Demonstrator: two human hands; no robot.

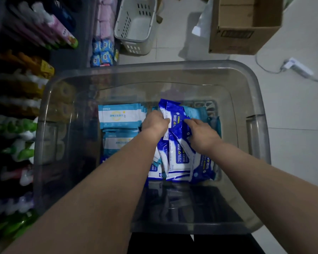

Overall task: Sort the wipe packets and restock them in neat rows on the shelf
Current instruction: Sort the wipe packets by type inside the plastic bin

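Both my hands reach down into a clear plastic bin (pixel 253 83). Dark blue and white wipe packets (pixel 180 154) marked 75% lie heaped in its middle. My left hand (pixel 154 122) grips the left edge of a raised dark blue packet (pixel 173 110). On the same bundle, my right hand (pixel 202 133) has its fingers curled into the packets from the right. Light blue and white packets (pixel 118 116) lie stacked flat at the left of the bin. More teal packets (pixel 200 111) show behind the heap.
Store shelves (pixel 22 99) full of bottles and packs run along the left. A white plastic basket (pixel 136 24) and an open cardboard box (pixel 244 24) stand on the tiled floor beyond the bin. A white power strip (pixel 297 67) with its cord lies at the right.
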